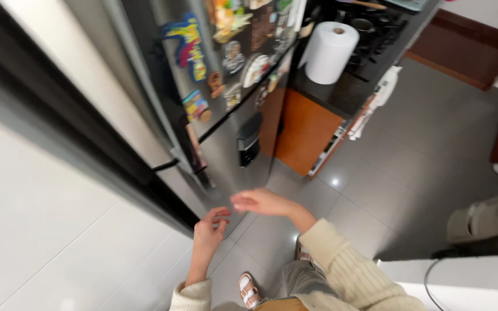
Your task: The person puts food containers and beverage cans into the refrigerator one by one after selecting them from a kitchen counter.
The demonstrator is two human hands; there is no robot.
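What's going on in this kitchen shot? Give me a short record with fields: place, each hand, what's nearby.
place: kitchen, seen from above, grey tiled floor
left hand: left hand empty, fingers curled, close to the fridge, contact unclear
right hand: right hand empty, open, stretched toward the fridge front
fridge door: steel, covered in colourful magnets
counter: dark top with a paper towel roll, orange cabinet below
feet: sandals
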